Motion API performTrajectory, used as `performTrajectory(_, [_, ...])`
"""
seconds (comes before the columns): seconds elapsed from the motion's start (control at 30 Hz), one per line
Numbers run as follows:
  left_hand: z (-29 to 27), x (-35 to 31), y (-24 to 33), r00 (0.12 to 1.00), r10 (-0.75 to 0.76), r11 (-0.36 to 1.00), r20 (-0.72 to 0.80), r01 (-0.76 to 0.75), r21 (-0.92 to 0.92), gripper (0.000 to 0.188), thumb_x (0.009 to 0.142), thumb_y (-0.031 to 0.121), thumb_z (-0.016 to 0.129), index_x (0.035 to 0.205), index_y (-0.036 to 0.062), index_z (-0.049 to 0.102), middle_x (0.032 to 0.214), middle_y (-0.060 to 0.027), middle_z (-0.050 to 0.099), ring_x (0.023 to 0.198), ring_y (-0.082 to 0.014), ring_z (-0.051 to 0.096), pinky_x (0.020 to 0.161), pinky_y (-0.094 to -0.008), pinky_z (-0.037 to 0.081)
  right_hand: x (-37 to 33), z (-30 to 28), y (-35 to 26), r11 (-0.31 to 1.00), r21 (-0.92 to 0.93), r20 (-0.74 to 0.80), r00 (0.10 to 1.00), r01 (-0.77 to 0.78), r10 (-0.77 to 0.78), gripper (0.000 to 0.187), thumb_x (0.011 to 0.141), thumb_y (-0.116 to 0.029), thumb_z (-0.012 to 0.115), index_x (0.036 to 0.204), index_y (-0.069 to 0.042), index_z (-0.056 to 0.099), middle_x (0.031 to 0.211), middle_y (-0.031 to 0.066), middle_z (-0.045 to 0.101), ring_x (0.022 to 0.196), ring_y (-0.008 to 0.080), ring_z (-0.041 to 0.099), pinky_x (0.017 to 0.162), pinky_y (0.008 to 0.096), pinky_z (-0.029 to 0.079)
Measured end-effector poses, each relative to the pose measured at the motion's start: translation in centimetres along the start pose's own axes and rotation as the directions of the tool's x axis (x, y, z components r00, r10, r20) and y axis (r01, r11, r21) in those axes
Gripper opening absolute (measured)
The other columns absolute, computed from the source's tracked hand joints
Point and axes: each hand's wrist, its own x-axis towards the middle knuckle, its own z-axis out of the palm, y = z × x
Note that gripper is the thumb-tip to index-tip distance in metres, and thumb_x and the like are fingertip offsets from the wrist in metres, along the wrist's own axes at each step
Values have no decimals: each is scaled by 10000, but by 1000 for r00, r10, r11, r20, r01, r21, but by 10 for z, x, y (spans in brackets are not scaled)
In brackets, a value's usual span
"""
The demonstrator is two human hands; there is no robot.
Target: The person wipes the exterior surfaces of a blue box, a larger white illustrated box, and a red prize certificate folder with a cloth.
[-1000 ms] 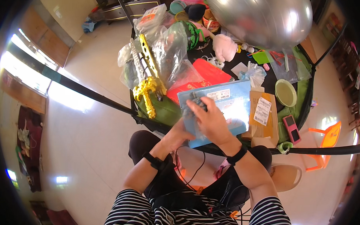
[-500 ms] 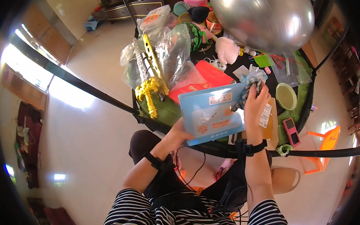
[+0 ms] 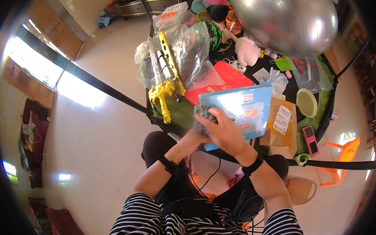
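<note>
A flat light-blue box point(image 3: 254, 105) is tilted up in front of me, over the near edge of the round table. At its lower left corner, my left hand point(image 3: 192, 140) grips the box, its fingers partly hidden by the other hand. My right hand point(image 3: 225, 130) crosses over the front and is closed round a crumpled grey-blue cloth point(image 3: 201, 113). The cloth is pressed against the left edge of the box. Right beside the box stands a brown cardboard box point(image 3: 275, 133) with a white label.
Left on the table lie a gold toy sword point(image 3: 162, 91), clear plastic bags point(image 3: 193, 44) and a red packet point(image 3: 224, 77). A large silver balloon point(image 3: 288, 20) covers the back right. A pale green bowl point(image 3: 306, 103) and a pink device point(image 3: 310, 140) lie at right; an orange stool point(image 3: 346, 155) stands beyond.
My right hand has carried the cloth from the box's right upper corner across to its left edge. The cardboard box is now more exposed.
</note>
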Motion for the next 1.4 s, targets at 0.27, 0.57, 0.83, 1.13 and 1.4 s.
performTrajectory(0.27, [0, 16, -2, 997, 22, 997, 70, -17, -71, 654, 739, -87, 650, 1347, 52, 457, 1218, -56, 574, 1139, -162, 558, 920, -298, 481, 12, -12, 4, 974, -35, -194, 958, -224, 213, 672, 758, 61, 690, 1376, -151, 537, 1219, 197, 478, 1064, 403, 552, 876, 435, 513])
performTrajectory(0.57, [5, 16, 24, 990, 142, 816, 13, -110, -567, 544, 785, -71, 648, 1296, 68, 524, 1179, -73, 621, 1078, -211, 617, 883, -346, 507, -10, -24, -5, 986, -80, 40, 988, -147, 151, 522, 810, -6, 587, 1323, -92, 548, 1196, 198, 498, 1090, 389, 562, 894, 430, 501])
performTrajectory(0.83, [-9, 14, 24, 949, 282, 825, -140, -166, 540, 354, 921, 148, 616, 1249, 37, 544, 1199, -91, 633, 1074, -221, 625, 917, -324, 497, -8, -22, -8, 990, 5, 18, 989, -144, 144, 455, 791, 20, 569, 1235, -77, 597, 1183, 177, 508, 1093, 384, 553, 891, 435, 495])
performTrajectory(1.13, [-16, 13, 23, 999, -36, 747, -9, 22, -664, 505, 968, 312, 540, 1359, 3, 459, 1263, -150, 589, 1114, -291, 587, 1003, -412, 464, -5, -8, -18, 996, 45, 146, 986, 77, -83, 431, 776, 23, 578, 1186, -98, 631, 1156, 146, 524, 1025, 349, 559, 899, 424, 468])
performTrajectory(1.4, [-25, 7, 25, 981, 59, 734, -185, -168, -658, 515, 955, 337, 534, 1363, 26, 494, 1267, -132, 628, 1135, -274, 612, 1006, -434, 465, 7, -21, -3, 990, -133, 53, 997, -46, 54, 377, 833, -49, 574, 1205, -92, 609, 1099, 159, 540, 970, 340, 584, 808, 423, 486])
